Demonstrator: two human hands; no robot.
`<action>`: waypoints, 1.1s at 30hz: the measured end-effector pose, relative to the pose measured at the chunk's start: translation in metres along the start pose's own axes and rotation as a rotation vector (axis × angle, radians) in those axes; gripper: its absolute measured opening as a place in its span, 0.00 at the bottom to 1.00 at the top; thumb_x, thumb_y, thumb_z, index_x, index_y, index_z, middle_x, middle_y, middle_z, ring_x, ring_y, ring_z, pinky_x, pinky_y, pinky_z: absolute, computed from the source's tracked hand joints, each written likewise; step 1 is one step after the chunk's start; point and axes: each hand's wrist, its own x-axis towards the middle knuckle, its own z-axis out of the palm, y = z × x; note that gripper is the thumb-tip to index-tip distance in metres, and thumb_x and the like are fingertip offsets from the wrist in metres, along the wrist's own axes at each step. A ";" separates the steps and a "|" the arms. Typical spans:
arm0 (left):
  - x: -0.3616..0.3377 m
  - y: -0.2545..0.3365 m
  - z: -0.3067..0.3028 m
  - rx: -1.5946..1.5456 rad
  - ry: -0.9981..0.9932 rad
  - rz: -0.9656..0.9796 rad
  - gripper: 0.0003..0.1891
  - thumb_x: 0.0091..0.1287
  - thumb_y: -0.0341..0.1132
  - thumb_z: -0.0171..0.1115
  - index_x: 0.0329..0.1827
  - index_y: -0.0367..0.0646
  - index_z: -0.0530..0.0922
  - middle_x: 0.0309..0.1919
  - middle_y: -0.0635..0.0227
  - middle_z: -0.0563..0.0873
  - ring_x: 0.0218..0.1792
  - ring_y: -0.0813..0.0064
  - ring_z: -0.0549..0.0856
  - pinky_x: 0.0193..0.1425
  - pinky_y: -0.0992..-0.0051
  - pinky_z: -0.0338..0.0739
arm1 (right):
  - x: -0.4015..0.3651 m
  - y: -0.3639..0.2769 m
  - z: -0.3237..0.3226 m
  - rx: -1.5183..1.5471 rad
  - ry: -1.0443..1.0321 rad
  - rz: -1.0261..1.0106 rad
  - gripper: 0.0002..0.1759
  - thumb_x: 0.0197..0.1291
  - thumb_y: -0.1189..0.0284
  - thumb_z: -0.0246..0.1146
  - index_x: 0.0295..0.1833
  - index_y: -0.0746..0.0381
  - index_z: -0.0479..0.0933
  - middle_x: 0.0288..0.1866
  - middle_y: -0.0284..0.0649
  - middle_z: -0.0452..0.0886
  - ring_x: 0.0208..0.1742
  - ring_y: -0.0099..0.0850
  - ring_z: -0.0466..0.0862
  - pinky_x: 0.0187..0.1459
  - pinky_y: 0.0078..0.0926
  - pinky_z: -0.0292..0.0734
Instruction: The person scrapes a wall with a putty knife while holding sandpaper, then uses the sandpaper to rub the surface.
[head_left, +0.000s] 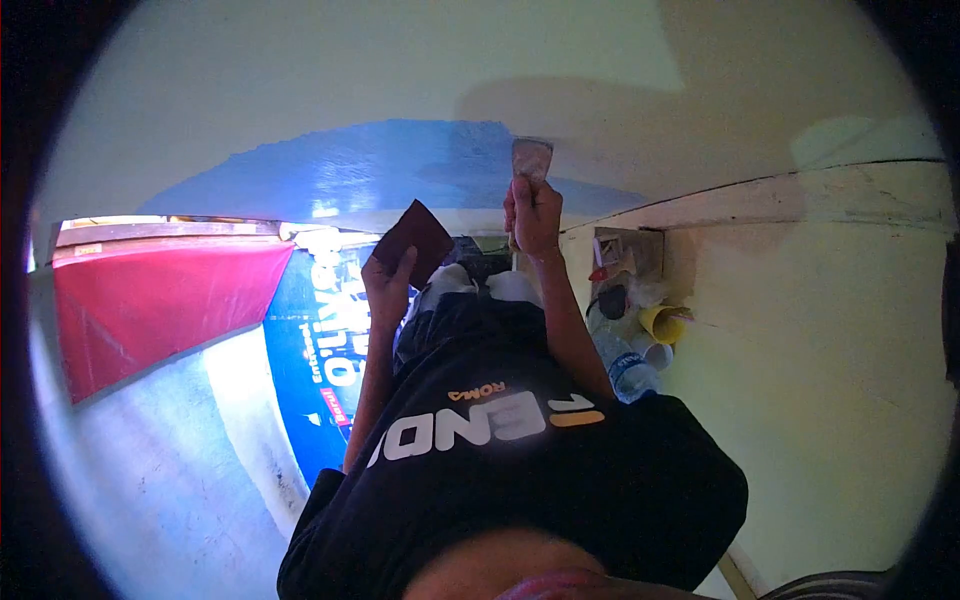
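My right hand point(537, 218) is closed around the handle of a putty knife point(532, 160), its blade pointing up at the wall. The blade's wide end overlaps the right part of a glossy blue patch point(400, 160) on the pale wall point(330, 60). Lower and to the left, my left hand point(390, 288) grips a dark reddish-brown sheet of sandpaper point(418, 238), thumb across its face. The sheet is apart from the wall's blue patch in this view.
At right, a niche point(640, 245) holds small items. Below it are a yellow cup point(662, 324), a white cup point(655, 355) and a clear plastic bottle point(632, 378). A red panel point(165, 315) and a blue lettered banner point(300, 345) stand at left.
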 end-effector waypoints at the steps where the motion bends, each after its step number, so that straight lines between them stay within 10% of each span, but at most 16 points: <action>1: 0.002 -0.006 -0.003 0.036 -0.003 0.050 0.16 0.65 0.29 0.64 0.54 0.33 0.78 0.45 0.60 0.86 0.47 0.73 0.83 0.53 0.73 0.76 | -0.001 -0.002 0.002 0.007 -0.015 -0.024 0.20 0.73 0.63 0.52 0.27 0.61 0.69 0.15 0.30 0.68 0.13 0.18 0.68 0.15 0.20 0.64; 33: 0.004 -0.014 -0.001 -0.151 0.069 -0.038 0.16 0.63 0.29 0.66 0.53 0.33 0.79 0.45 0.60 0.86 0.46 0.72 0.83 0.54 0.72 0.75 | 0.003 -0.024 0.008 0.034 -0.032 -0.054 0.22 0.73 0.62 0.52 0.25 0.62 0.69 0.13 0.30 0.68 0.11 0.17 0.67 0.13 0.20 0.63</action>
